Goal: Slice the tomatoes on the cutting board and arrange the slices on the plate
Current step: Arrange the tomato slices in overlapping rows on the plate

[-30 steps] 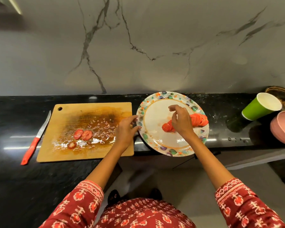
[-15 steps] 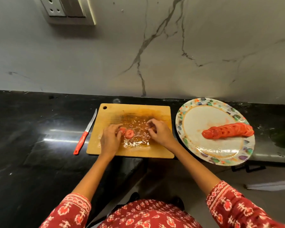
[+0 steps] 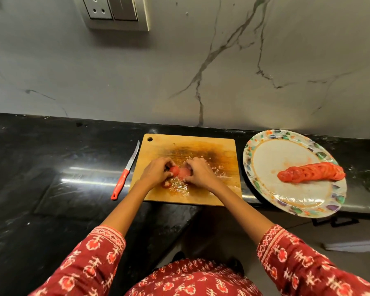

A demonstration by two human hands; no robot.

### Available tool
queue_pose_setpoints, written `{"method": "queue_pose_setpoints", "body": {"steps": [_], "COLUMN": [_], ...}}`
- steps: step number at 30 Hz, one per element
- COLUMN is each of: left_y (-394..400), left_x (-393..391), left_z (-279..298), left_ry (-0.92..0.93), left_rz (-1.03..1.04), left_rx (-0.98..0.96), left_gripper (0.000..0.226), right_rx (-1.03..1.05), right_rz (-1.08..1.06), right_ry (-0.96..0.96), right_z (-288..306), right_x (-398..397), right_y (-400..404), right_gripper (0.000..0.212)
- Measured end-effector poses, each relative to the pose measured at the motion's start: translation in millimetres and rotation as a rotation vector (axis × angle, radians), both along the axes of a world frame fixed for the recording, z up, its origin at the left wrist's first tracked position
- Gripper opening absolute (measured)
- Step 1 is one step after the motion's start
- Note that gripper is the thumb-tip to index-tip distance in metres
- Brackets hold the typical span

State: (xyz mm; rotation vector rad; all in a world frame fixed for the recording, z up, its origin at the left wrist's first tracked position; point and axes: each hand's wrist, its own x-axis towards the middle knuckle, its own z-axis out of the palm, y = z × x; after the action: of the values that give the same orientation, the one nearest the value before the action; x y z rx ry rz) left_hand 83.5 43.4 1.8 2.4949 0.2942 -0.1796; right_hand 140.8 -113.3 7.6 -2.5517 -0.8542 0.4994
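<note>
A wet wooden cutting board [image 3: 218, 150] lies on the black counter. Both hands meet at its middle. My left hand [image 3: 156, 172] and my right hand [image 3: 199, 174] pinch a few red tomato slices [image 3: 181, 171] between their fingertips. One small slice [image 3: 166, 184] lies loose on the board just below my left hand. To the right, a floral-rimmed white plate [image 3: 265, 165] holds a row of overlapping tomato slices [image 3: 312, 172]; its near edge overhangs the counter.
A knife with a red handle [image 3: 124, 176] lies on the counter just left of the board, blade pointing away. The marble wall carries a switch panel [image 3: 115, 12]. The counter's front edge steps back below the board and plate.
My right hand left the plate and came to the board. Both hands closed together around the slices at the board's middle. The view shifted left, so the cup and bowl are out of sight.
</note>
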Motion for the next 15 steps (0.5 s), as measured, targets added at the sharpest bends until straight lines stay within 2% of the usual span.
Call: {"method": "queue_pose_setpoints", "body": {"steps": [4,8,12,15], "left_y": [5,13,22,28], "left_x": [-4,-11,-18,-26], "left_z": [-1,-3,-1,0], "left_ry": [-0.025,-0.063,-0.096,-0.092], "left_rz": [0.077,0.157,0.233,0.255], "left_rx": [-0.096,-0.166,-0.229,-0.236], "left_gripper": [0.013,0.01,0.011,0.01], "right_rx": [0.036,0.113,0.113,0.058], "right_rz": [-0.026,-0.039,-0.043,-0.033], "right_ry": [0.023,0.07,0.09,-0.05], "right_z": [2,6,9,9], "right_x": [1,1,4,1], "right_y": [-2,-7,-10,-10], "right_gripper": [0.031,0.016,0.016,0.022]}}
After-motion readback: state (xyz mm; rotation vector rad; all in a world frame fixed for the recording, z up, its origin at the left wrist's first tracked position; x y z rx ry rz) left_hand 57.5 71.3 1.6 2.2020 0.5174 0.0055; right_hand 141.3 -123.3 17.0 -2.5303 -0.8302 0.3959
